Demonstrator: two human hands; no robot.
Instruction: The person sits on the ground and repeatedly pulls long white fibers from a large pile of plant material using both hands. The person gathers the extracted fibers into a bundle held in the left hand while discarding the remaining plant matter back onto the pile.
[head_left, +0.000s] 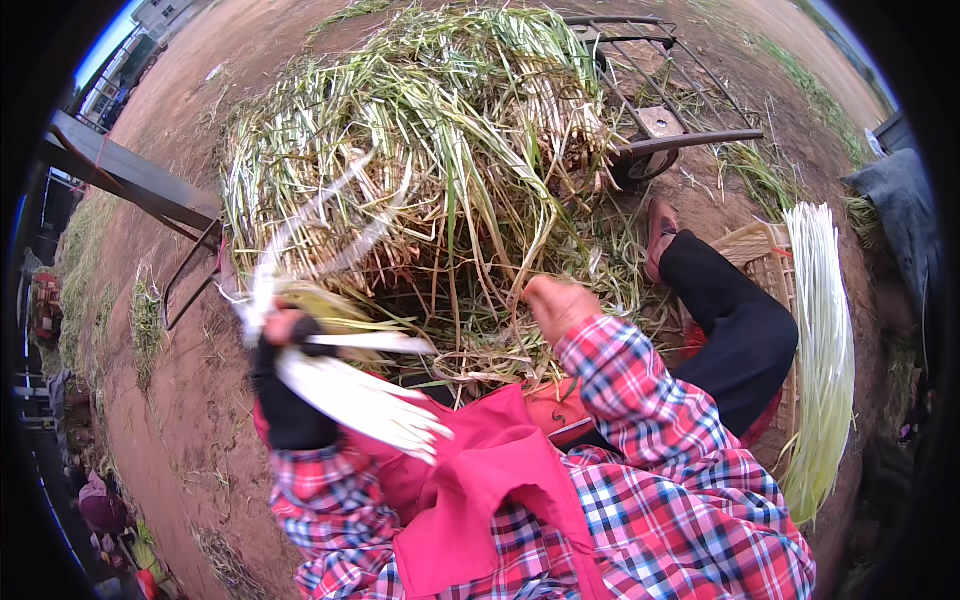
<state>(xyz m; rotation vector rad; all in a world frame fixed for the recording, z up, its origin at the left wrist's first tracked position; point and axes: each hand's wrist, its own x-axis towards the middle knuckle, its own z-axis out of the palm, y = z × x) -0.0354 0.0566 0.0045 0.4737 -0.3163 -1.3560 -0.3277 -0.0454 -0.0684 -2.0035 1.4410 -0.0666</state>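
Observation:
My left hand (280, 326), in a black fingerless covering, is blurred and closed around a bunch of peeled white stems (360, 401). Their pale ends fan out towards my lap, and blurred strips rise above the hand. Bare, with curled fingers, my right hand (562, 306) is at the near edge of a large heap of leafy green-and-white stalks (420, 142). Several drooping stalks meet its fingertips; whether it grips them is unclear. Yellowish leaves (330, 304) lie just beyond my left hand.
At the right, a long bundle of white stems (816, 330) lies across a plastic crate (750, 251), beside my bent leg (727, 307). A metal cart frame (667, 124) stands behind the heap. A grey beam (135, 172) juts in at the left. Leaf litter (510, 356) covers ground before me.

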